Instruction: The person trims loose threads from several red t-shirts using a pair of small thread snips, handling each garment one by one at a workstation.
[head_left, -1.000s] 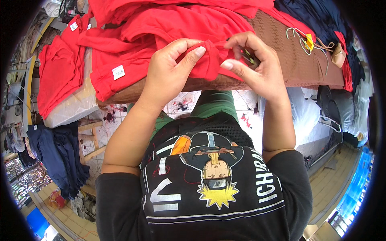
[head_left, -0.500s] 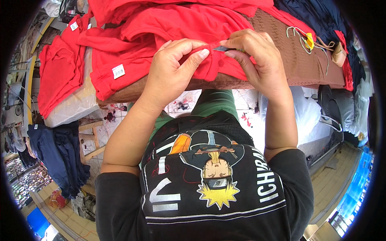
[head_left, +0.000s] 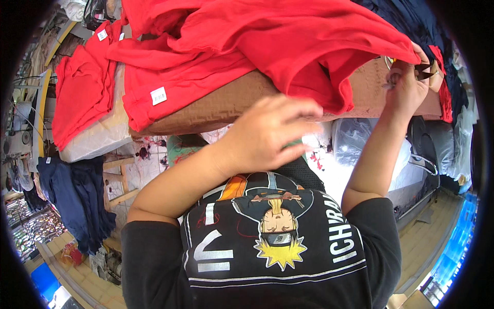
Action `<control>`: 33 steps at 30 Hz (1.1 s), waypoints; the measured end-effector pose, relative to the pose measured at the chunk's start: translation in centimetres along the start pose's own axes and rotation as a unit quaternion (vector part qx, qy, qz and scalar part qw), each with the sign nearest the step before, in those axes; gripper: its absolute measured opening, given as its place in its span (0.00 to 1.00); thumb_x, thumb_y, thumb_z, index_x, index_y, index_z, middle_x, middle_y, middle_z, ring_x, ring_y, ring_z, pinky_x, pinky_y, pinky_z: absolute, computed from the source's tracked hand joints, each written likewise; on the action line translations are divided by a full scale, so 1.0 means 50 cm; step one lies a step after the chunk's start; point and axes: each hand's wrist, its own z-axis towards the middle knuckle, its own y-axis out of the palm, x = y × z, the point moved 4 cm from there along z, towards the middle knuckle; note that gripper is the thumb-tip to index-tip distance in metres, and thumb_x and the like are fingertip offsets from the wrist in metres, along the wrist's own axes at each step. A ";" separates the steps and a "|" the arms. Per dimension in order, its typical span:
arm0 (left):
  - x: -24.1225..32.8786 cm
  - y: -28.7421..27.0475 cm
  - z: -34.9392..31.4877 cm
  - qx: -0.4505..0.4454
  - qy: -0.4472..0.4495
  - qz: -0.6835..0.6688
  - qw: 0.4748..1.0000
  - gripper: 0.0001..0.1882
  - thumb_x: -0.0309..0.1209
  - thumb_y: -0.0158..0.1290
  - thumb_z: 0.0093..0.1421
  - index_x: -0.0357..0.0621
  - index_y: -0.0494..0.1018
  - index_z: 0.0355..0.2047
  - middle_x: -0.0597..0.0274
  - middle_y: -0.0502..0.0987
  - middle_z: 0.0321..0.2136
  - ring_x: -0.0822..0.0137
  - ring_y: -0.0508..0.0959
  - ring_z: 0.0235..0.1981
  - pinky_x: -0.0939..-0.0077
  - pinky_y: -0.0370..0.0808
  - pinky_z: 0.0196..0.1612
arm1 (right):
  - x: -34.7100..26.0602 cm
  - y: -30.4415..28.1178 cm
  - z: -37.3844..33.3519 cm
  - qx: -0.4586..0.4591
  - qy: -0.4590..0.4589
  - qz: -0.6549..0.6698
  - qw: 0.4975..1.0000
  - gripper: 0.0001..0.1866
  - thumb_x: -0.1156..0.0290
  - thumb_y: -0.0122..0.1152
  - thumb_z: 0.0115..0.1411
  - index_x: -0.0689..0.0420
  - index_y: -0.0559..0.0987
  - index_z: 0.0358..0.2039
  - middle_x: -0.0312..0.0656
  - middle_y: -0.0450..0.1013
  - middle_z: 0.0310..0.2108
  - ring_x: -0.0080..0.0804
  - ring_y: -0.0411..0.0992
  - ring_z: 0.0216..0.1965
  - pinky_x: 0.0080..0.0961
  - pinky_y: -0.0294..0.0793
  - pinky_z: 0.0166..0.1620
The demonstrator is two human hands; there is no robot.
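Observation:
A red fabric garment (head_left: 288, 38) stretches across the brown-covered table, its open end hanging over the front edge. At the far right, my right hand (head_left: 409, 87) is closed, pinching the garment's edge. Two dark, pointed blades of what look like thread snips (head_left: 424, 72) stick out from that same hand; the handle is hidden. My left hand (head_left: 272, 131) is in the air in front of the table edge, blurred, with its fingers apart and nothing visible in them. It is apart from the cloth.
More red garments with white labels (head_left: 158, 96) lie along the table (head_left: 216, 105) to the left. Dark blue cloth (head_left: 77, 201) hangs at the lower left, and more is piled at the far right. A clear plastic bag (head_left: 355, 141) stands below the table's right side.
My right hand has moved right, drawing the garment's edge with it and spreading the cloth. My left hand has let go of the garment and come back toward my body.

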 end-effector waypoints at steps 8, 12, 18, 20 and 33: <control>-0.025 0.039 -0.047 -0.142 -0.013 -0.034 0.989 0.10 0.35 0.58 0.55 0.47 0.77 0.36 0.66 0.78 0.37 0.64 0.77 0.38 0.69 0.72 0.44 | 0.189 -0.176 0.132 -0.244 0.019 -0.576 0.780 0.16 0.64 0.63 0.57 0.50 0.77 0.46 0.41 0.78 0.34 0.32 0.77 0.37 0.26 0.72 0.39; -0.061 -0.032 -0.029 -0.059 -0.046 0.011 0.997 0.08 0.31 0.56 0.57 0.46 0.78 0.37 0.65 0.79 0.37 0.63 0.77 0.39 0.68 0.72 0.44 | 0.125 -0.057 0.091 -0.300 0.034 -0.455 0.838 0.11 0.66 0.62 0.57 0.52 0.81 0.41 0.42 0.78 0.33 0.32 0.77 0.36 0.27 0.72 0.38; -0.216 -0.190 -0.064 0.142 -0.134 0.277 0.941 0.19 0.17 0.47 0.53 0.49 0.77 0.42 0.62 0.76 0.45 0.59 0.72 0.49 0.64 0.67 0.54 | 0.117 0.226 -0.173 -0.412 -0.012 -0.317 0.854 0.09 0.66 0.64 0.53 0.55 0.82 0.34 0.44 0.76 0.33 0.40 0.75 0.37 0.33 0.74 0.38; -0.248 -0.197 -0.071 0.138 -0.167 0.336 0.917 0.17 0.20 0.50 0.52 0.51 0.77 0.41 0.65 0.74 0.46 0.59 0.70 0.51 0.63 0.66 0.53 | 0.141 0.287 -0.247 -0.391 -0.048 -0.332 0.857 0.10 0.63 0.65 0.52 0.54 0.82 0.32 0.43 0.75 0.33 0.43 0.75 0.34 0.36 0.75 0.36; -0.138 -0.124 -0.072 0.175 -0.057 0.256 0.949 0.07 0.27 0.64 0.48 0.44 0.76 0.27 0.65 0.80 0.30 0.64 0.78 0.34 0.70 0.70 0.43 | 0.015 0.189 -0.217 -0.313 -0.217 -0.307 0.872 0.12 0.74 0.70 0.42 0.51 0.83 0.31 0.37 0.73 0.30 0.31 0.74 0.26 0.25 0.73 0.24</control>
